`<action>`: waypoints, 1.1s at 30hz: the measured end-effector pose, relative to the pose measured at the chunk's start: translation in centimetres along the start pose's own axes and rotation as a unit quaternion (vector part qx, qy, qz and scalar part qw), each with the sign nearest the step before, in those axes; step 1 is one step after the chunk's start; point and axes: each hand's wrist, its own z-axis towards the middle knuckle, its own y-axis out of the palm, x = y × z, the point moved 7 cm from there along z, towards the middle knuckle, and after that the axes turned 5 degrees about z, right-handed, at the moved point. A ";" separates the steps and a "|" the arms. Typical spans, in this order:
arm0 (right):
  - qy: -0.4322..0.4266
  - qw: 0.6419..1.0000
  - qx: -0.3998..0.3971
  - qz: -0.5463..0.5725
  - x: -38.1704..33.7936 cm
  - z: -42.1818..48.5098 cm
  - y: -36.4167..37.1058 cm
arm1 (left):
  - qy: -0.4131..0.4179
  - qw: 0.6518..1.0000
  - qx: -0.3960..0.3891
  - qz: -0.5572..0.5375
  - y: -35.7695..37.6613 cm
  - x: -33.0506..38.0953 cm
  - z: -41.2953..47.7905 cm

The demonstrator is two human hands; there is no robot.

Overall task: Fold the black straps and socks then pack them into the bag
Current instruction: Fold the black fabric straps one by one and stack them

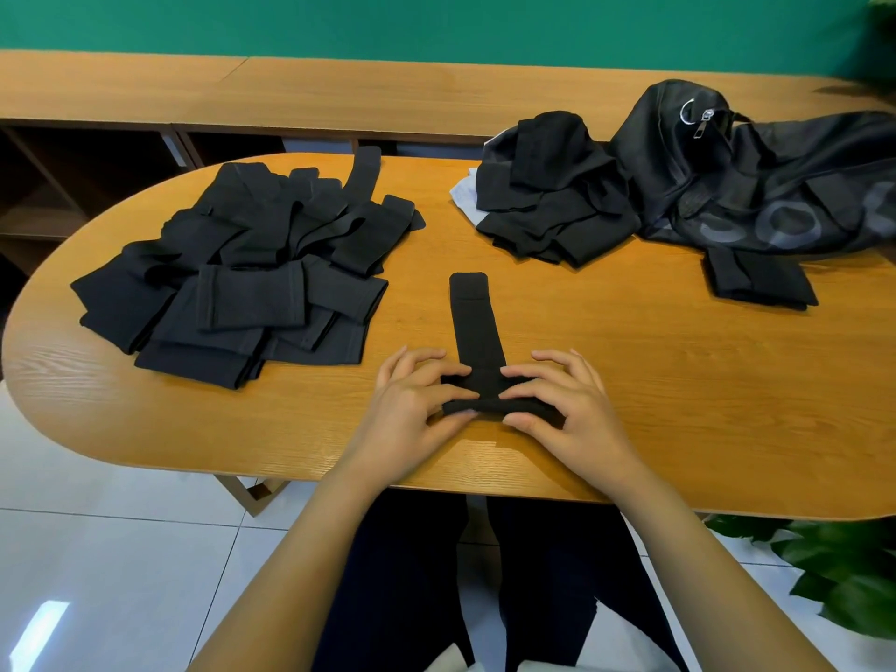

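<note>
Strap: the black strap lies on the table with its long axis pointing straight away from the person. The far end is flat. The near end is bunched into a crosswise roll just inside the table's near edge.
Left hand: the left hand pinches the left end of the roll with curled fingers and thumb.
Right hand: the right hand mirrors it, pinching the right end.
What the move turns on: the loose length runs ahead from between the two hands, both equally near. I'd say the roll must travel straight forward along it.
Loose pile: to the left, well apart from the hands.
Folded heap: far right, touching the bag.
Single folded piece: just in front of the bag.
Cut off: the bag runs past the right edge of view, and I cannot tell whether its mouth is open.
Hard to make out: it is all black on black, so straps and socks in the piles can't be told apart. The fingers hide how many turns the roll has.
</note>
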 end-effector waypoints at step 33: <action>0.101 0.991 0.091 0.015 1.3 -0.4 -1.4 | -0.076 0.990 0.077 -0.092 -1.3 -1.0 -0.2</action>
